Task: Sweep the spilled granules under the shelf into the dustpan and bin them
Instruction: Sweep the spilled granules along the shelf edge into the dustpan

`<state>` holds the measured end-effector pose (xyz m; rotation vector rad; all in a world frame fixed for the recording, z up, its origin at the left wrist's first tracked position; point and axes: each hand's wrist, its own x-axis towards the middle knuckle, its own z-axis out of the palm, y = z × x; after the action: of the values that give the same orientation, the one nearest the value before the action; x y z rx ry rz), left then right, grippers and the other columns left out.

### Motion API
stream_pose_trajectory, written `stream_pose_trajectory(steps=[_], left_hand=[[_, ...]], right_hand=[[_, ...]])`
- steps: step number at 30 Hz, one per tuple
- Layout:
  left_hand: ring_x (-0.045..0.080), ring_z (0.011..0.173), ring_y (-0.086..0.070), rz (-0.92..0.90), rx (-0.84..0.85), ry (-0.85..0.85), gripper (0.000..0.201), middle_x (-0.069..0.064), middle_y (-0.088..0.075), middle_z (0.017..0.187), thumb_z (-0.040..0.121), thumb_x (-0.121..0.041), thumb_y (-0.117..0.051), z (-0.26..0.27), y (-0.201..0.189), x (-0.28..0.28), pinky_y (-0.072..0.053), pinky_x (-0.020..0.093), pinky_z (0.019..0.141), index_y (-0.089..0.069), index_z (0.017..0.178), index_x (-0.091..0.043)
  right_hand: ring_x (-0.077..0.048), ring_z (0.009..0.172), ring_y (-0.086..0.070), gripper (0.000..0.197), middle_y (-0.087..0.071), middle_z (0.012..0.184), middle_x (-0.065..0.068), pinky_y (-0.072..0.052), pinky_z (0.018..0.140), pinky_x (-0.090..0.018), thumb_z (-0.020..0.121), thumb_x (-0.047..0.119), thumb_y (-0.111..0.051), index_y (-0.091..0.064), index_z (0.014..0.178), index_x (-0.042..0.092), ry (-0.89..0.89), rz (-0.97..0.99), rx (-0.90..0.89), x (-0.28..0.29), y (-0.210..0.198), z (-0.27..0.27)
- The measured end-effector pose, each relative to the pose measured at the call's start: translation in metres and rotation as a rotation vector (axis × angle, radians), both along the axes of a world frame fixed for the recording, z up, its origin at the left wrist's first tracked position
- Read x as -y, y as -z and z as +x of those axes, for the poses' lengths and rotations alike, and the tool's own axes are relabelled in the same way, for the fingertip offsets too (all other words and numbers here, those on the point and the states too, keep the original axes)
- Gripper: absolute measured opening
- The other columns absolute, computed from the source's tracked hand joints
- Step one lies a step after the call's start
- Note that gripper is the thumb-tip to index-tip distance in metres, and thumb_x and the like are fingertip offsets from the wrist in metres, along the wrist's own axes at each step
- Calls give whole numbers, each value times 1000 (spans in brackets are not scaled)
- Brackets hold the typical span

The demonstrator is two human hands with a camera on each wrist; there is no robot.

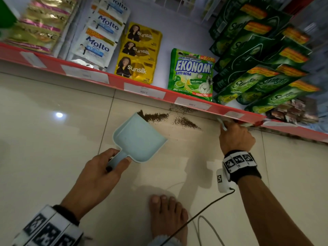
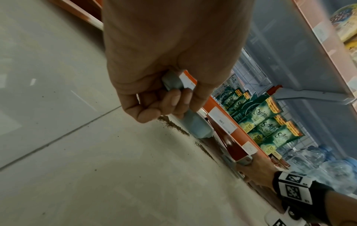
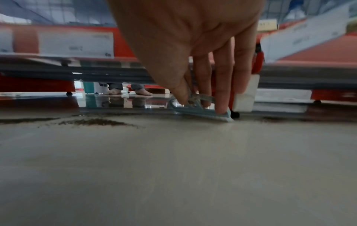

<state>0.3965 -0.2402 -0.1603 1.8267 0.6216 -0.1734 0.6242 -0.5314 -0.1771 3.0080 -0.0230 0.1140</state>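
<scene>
Dark granules (image 1: 156, 117) lie in streaks on the pale tiled floor by the shelf's red front edge (image 1: 113, 79), with more (image 1: 181, 109) under that edge. A light blue dustpan (image 1: 140, 137) sits on the floor with its mouth against the left streak. My left hand (image 1: 117, 162) grips its handle (image 2: 172, 83). To the right my right hand (image 1: 234, 134) holds a small light blue brush (image 3: 201, 108), its bristles down on the floor at the shelf's base. A granule pile (image 3: 92, 122) lies left of the brush. The brush head is hidden in the head view.
The low shelf holds sachets and green detergent packs (image 1: 191, 73). A white shelf foot (image 3: 245, 94) stands just behind the brush. My bare foot (image 1: 166, 215) and a black cable (image 1: 204, 210) are on the floor near me. Another person's feet (image 3: 129, 91) show beyond the shelf.
</scene>
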Motion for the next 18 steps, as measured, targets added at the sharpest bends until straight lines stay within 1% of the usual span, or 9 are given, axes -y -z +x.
stream_pose_trajectory(steps=[2,4,6,8,9,12,14,16,18], left_hand=[[4,45,-47,-2,1,1,18,-13,-57,54,92,-36,-62,0,0,-1,-36,20,49,-60,79,-25],[4,46,-48,-2,-10,2,17,-14,-57,54,92,-36,-62,1,-1,-2,-36,23,51,-61,81,-24],[4,46,-48,-8,-11,-3,15,-15,-58,54,92,-36,-62,1,1,-2,-36,24,51,-63,84,-23],[2,46,-48,0,-23,-4,15,-16,-57,52,92,-35,-62,1,2,-1,-36,23,51,-63,84,-23],[2,46,-49,7,-29,-3,15,-17,-56,52,92,-35,-62,1,2,-1,-36,21,50,-63,84,-23],[2,47,-50,16,-22,16,15,-15,-57,52,92,-36,-62,0,5,-4,-38,14,45,-62,83,-24],[4,46,-49,29,-8,27,16,-9,-55,51,92,-36,-62,0,6,-2,-37,14,45,-61,81,-25],[7,46,-48,36,-38,38,16,-3,-53,53,92,-35,-63,1,3,2,-38,20,50,-62,82,-23],[8,48,-46,23,-52,28,17,0,-53,56,92,-35,-63,5,-4,-5,-39,24,51,-63,83,-21]], right_hand=[[-41,76,-68,18,-71,86,-19,-44,64,-37,95,27,-58,-72,106,23,-47,4,-80,-6,3,-5],[-36,65,-66,17,-71,78,-14,-41,58,-32,95,25,-59,-71,107,25,-209,23,-86,-17,3,-19],[-30,49,-57,10,-68,65,-5,-33,51,-25,94,26,-63,-71,99,26,-339,30,-37,-26,0,-32],[-25,42,-45,10,-61,57,-1,-29,48,-22,95,30,-61,-70,92,26,-321,42,40,-26,-4,-34],[-24,43,-45,13,-60,56,-2,-31,49,-22,96,31,-59,-69,91,25,-269,42,79,-23,-6,-30],[-36,59,-63,12,-68,69,-14,-38,56,-31,95,27,-59,-70,94,25,-85,40,95,-8,-9,-13],[-40,73,-67,14,-71,81,-18,-40,61,-35,94,24,-60,-71,102,24,-17,48,50,-4,-10,-5],[-35,70,-66,18,-71,80,-15,-43,61,-33,95,25,-59,-72,108,25,-62,41,-18,-12,-7,-9],[-26,55,-56,18,-67,67,-7,-38,54,-26,96,27,-59,-71,108,27,-217,29,-68,-29,-4,-26]])
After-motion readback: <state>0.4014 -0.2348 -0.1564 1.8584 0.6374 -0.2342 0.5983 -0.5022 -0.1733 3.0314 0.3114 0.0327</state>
